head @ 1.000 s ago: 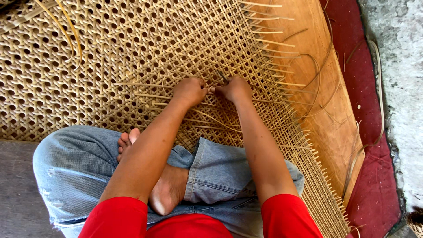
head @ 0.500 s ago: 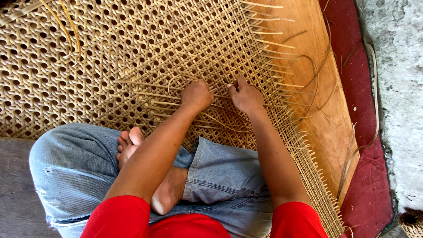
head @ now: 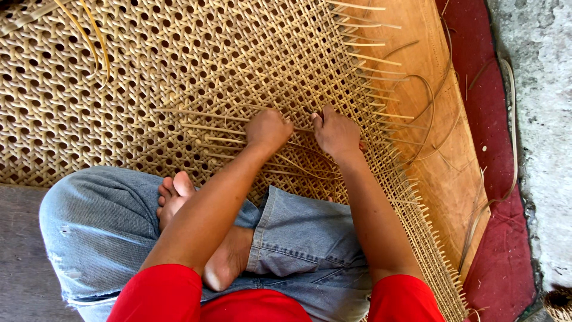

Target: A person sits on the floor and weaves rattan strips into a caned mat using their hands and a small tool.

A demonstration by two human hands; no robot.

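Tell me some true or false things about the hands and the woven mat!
1. Both hands, left hand and right hand, rest on the woven cane sheet. True.
2. The person wears black trousers. False: they are light blue jeans.
3. Loose cane strands stick out beside the left hand. True.
4. The sheet lies on green grass. False: its right edge lies on a wooden board.
5. A bare foot shows. True.
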